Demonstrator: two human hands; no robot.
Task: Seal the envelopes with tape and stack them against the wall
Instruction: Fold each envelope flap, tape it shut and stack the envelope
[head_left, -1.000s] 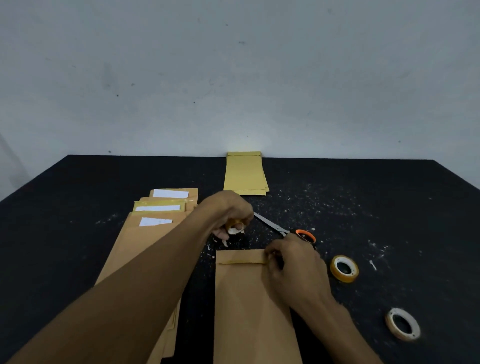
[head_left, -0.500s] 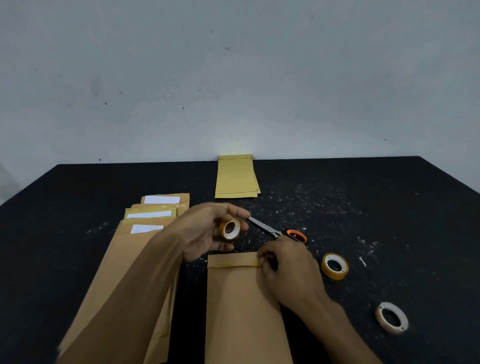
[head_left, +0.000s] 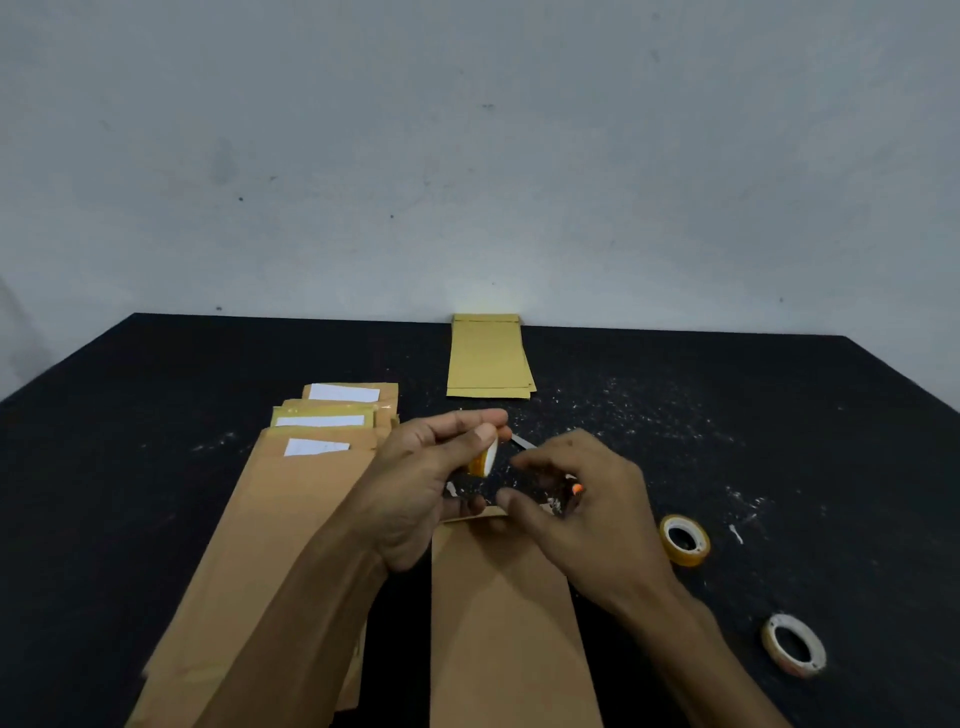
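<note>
Lying at the left of the black table (head_left: 156, 395), a fanned pile of brown envelopes (head_left: 291, 519) runs from the far middle toward the near edge, three of its far ends showing white slips. Just right of that pile the left hand (head_left: 415, 483) is raised above the table with its palm turned rightward; thumb and forefinger are curled round a small roll of tape (head_left: 485, 457), which stands on edge between them, its white core side facing right. Below both hands a single brown envelope (head_left: 509, 623) lies flat, long side running near to far, its folded flap end under the fingers. Well beyond it, a short stack of yellower envelopes (head_left: 488, 358) rests with its far end touching the wall (head_left: 467, 156). The right hand (head_left: 587, 499) hovers just right of the roll, its thumb and forefinger bent toward each other close to the tape; whether they pinch a tape end cannot be told. Scissors (head_left: 524, 443) lie mostly hidden behind this hand, with a blade tip and a spot of orange handle showing. Farther right, a yellow tape roll (head_left: 684, 540) sits on the table, and a white-cored roll (head_left: 794, 644) lies nearer the edge, apart from it. White flecks dot the surface.
</note>
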